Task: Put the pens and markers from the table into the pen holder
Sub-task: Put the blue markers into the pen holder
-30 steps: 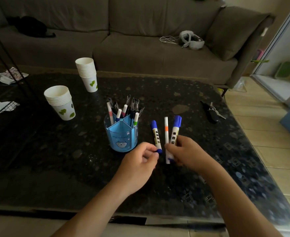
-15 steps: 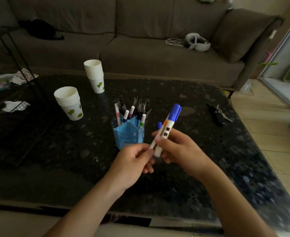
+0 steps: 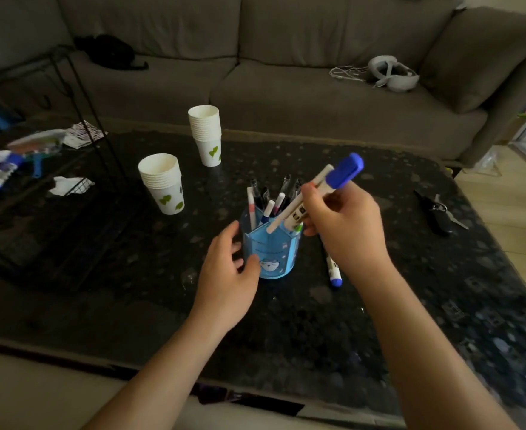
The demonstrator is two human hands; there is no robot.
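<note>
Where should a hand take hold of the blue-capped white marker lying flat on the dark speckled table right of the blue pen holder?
Probably the white barrel just above the blue cap of the blue-capped white marker, pinched from above across its width. It lies flat, cap toward the camera, its far end hidden behind the right hand, so the near half is the exposed part.

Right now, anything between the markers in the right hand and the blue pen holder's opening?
Partly. The right hand tilts a blue-capped white marker and a thin white pen over the blue pen holder; pens already standing inside crowd the back. The left hand touches only its wall.
</note>
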